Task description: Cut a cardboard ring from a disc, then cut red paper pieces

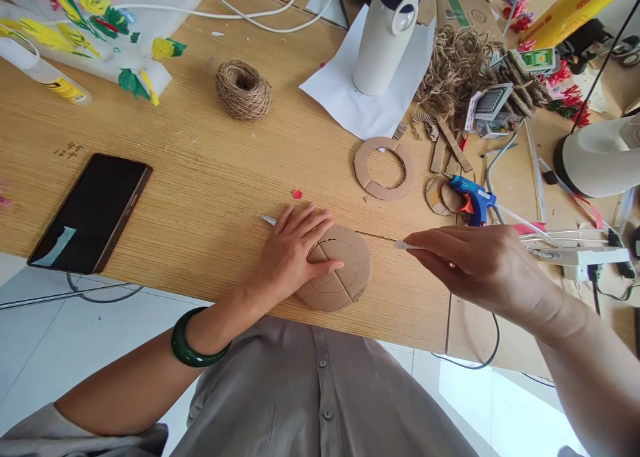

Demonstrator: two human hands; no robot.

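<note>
My left hand (295, 250) lies with its fingers spread on the left part of a round cardboard disc (350, 260), which has a circle and crossing lines marked on it. A pointed pale tip (269, 220) sticks out to the left of that hand; the rest of it is hidden. To the right of the disc, my right hand (465, 260) is closed in a pinch on a small whitish piece (401, 245). A thin dark line or strand (375, 235) runs between the disc and this piece.
A cardboard ring (361, 167), a twine ball (243, 90) and a white bottle (380, 44) stand or lie beyond the disc. Behind my right hand is a blue glue gun (475, 200) with cables. A phone (90, 212) lies left, near the table edge.
</note>
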